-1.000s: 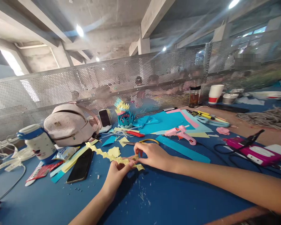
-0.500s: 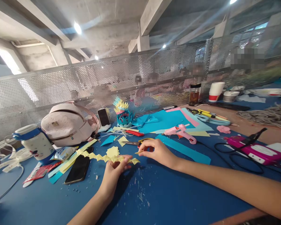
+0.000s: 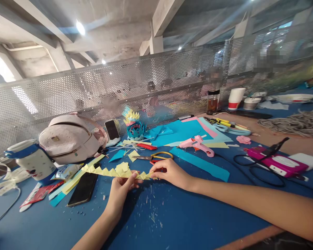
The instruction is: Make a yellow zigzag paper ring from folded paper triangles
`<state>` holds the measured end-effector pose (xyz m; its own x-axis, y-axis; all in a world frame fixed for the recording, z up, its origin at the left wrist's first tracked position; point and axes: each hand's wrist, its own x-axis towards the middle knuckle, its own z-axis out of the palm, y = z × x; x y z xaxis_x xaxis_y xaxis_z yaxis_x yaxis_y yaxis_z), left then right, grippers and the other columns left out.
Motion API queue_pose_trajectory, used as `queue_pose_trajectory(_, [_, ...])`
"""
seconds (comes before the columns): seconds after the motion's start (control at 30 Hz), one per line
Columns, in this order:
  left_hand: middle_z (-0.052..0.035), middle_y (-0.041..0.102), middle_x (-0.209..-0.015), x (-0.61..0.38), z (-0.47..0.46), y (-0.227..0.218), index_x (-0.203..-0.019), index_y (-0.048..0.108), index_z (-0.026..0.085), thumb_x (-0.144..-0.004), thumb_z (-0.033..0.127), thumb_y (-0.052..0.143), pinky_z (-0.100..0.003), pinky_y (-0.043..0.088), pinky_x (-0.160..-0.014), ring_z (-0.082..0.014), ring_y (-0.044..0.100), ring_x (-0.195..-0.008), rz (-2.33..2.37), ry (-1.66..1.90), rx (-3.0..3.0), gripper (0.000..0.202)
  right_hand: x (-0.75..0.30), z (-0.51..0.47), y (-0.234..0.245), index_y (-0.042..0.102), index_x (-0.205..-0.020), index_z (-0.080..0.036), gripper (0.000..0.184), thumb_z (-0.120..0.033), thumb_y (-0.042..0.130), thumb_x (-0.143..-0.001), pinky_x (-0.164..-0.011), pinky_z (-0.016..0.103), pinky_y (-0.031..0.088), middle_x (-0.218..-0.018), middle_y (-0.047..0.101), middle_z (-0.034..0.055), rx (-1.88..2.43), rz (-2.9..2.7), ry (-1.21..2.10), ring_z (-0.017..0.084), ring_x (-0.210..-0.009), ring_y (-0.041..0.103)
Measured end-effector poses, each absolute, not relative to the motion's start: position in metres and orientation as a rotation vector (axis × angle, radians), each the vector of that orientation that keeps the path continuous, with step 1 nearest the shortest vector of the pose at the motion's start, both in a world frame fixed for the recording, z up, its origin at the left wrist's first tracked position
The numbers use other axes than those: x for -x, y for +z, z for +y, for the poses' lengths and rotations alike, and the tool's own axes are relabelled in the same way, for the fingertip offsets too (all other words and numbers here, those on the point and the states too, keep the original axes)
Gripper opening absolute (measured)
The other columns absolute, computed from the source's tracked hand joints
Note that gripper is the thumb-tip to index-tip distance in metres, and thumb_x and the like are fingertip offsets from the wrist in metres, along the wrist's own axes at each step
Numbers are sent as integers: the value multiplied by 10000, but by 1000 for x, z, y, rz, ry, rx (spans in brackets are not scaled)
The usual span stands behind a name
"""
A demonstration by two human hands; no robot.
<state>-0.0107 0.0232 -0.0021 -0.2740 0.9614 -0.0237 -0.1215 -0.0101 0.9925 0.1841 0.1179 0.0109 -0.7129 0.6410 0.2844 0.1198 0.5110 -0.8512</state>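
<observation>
Hands [image 3: 118,192] hold the yellow folded strip [image 3: 105,172], its longer part extending left.

Scissors [image 3: 148,158] behind right hand [image 3: 174,173]; glue gun [image 3: 195,143] farther right; backpack [image 3: 70,139] far left.

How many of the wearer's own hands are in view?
2: the left hand grips the folded yellow strip; the right hand has its fingertips at the strip's right end.

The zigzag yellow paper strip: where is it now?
Head view, left of centre: the strip is in the left hand, the right hand at its right end.
</observation>
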Motion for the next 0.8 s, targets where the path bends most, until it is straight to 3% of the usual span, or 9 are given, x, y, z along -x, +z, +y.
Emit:
queue_pose_trajectory(0.5, [-112,768,-714,6,24,-5,-850,773,79,-613,481,849,-227,564,-634,-198,725,-696,1307,1524,-898,473,-185,109,19,744,-747,-157,246,-304,608,-891,-604,221,444,-728,719,31,613,-2274,1033,147,-654,620])
queue_pose_trajectory(0.63, [-108,762,-669,6,23,-4,-847,769,71,-615,487,848,-212,565,-628,-165,707,-620,1301,1507,-907,483,-185,108,18,757,-748,-169,208,-271,628,-876,-642,226,470,-778,742,38,623,-2293,959,168,-721,662])
queue_pose_trajectory(0.8, [-123,766,-676,6,23,-3,-833,774,70,-595,506,851,-239,582,-639,-189,719,-625,1328,1490,-906,503,-185,109,14,772,-801,-176,185,-257,628,-883,-701,238,486,-823,756,40,565,-2335,895,176,-763,685])
